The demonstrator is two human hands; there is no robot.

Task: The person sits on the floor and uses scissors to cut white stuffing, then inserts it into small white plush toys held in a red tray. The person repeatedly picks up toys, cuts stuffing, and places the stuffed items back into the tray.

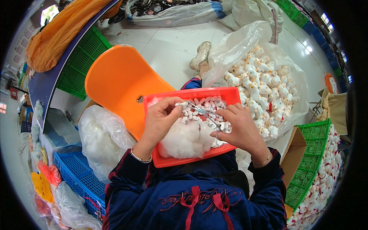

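Over a red tray (168, 162) on my lap, my left hand (164, 119) is closed in a pinch on a small white plush piece (181, 104). My right hand (241, 128) grips metal ring-handled forceps (203, 111), a ring near the thumb. Their thin tips reach the plush piece. A heap of fluffy white stuffing (183, 141) fills the near left of the tray. Several small white plush pieces (209, 103) lie in the far part, below and between my hands.
To the left are an orange chair (119, 82), a clear bag of white stuffing (101, 134) and a blue crate (76, 172). A large plastic bag of white plush toys (264, 84) stands at the far right. Green crates (312, 153) and more plush toys (322, 188) line the right side.
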